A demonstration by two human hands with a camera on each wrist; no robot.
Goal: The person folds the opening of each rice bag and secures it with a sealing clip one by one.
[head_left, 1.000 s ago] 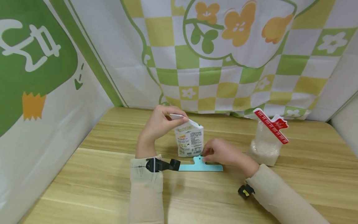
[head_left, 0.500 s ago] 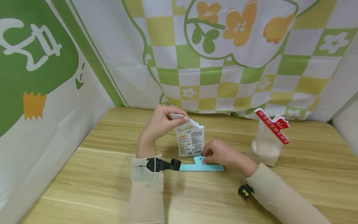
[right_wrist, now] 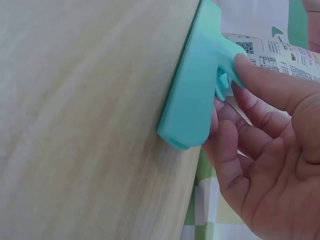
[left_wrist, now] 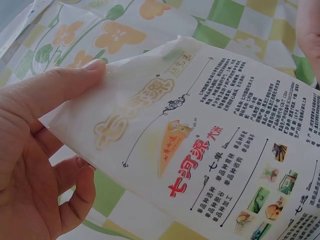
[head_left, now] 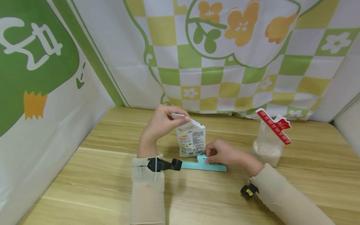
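A white printed rice bag (head_left: 192, 142) stands upright on the wooden table. My left hand (head_left: 166, 122) pinches its top left corner between thumb and fingers; the left wrist view shows the thumb (left_wrist: 82, 80) lying flat over the bag's front. In front of the bag is a turquoise bag clip (head_left: 206, 165), its long bar along the tabletop. My right hand (head_left: 225, 153) holds the clip's handle, with the thumb (right_wrist: 270, 82) on one side and fingers behind in the right wrist view. The left wrist's black camera strap covers the clip's left end in the head view.
To the right stands a clear bag (head_left: 267, 150) of pale grains, with a red and white clip (head_left: 274, 126) slanting across its top. A checked, flowered cloth (head_left: 213, 78) hangs behind the table (head_left: 107, 187). Another printed cloth (head_left: 56, 84) is on the left.
My right hand has tilted the turquoise clip slightly, its handle rising a little and its bar angling. The left hand keeps its pinch on the rice bag, which stays in place.
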